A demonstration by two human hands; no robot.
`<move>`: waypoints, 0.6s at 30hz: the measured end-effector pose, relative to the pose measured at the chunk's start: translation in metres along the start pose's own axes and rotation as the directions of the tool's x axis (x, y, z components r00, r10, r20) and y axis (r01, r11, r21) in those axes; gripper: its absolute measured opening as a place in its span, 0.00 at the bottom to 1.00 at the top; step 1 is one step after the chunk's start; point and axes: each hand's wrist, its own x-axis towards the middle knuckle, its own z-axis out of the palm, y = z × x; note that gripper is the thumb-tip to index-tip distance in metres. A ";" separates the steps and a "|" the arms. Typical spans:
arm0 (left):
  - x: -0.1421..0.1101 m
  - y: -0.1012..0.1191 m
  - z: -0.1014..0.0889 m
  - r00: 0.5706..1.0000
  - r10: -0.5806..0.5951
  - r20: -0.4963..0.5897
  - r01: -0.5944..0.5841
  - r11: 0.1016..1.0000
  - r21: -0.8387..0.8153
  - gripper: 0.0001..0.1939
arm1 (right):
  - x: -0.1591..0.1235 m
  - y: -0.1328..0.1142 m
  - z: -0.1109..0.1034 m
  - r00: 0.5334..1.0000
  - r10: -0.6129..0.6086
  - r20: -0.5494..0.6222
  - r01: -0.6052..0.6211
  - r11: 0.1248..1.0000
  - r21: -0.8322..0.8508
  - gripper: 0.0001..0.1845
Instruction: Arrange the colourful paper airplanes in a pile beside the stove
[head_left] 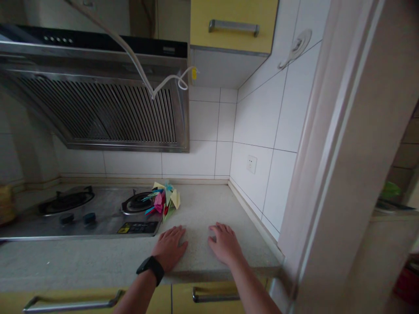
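My left hand [169, 246] lies flat, palm down, on the speckled countertop [203, 209] near its front edge, fingers stretched out; a black watch sits on that wrist. My right hand [224, 242] rests flat beside it, a little to the right, fingers spread and holding nothing. Just beyond both hands, a small pile of folded coloured paper shapes [163, 199] in pink, yellow, green and blue lies on the counter at the right edge of the gas stove [81, 213].
A steel range hood [98, 109] hangs over the stove, with a white cable [144, 74] dangling in front. Tiled walls meet in the corner, with a socket [251, 164]. Yellow cupboards sit above [232, 24] and below [209, 296]. A white door frame [343, 174] stands right.
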 end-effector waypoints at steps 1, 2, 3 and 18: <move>0.000 0.000 -0.001 1.000 -0.001 0.001 0.001 1.000 -0.001 0.31 | 0.000 0.000 0.000 1.000 -0.001 -0.003 0.001 1.000 -0.005 0.23; -0.001 0.001 -0.003 1.000 -0.002 0.002 0.002 1.000 -0.001 0.31 | 0.000 -0.001 -0.001 1.000 -0.005 -0.006 0.005 1.000 -0.011 0.23; -0.001 0.002 -0.005 1.000 -0.002 0.003 0.002 1.000 0.000 0.31 | 0.000 -0.001 -0.001 1.000 -0.007 -0.004 0.007 1.000 -0.015 0.23; -0.001 0.002 -0.004 1.000 -0.009 -0.004 0.009 0.999 -0.034 0.30 | -0.013 -0.004 -0.016 0.945 -0.049 0.324 0.078 0.994 -0.077 0.35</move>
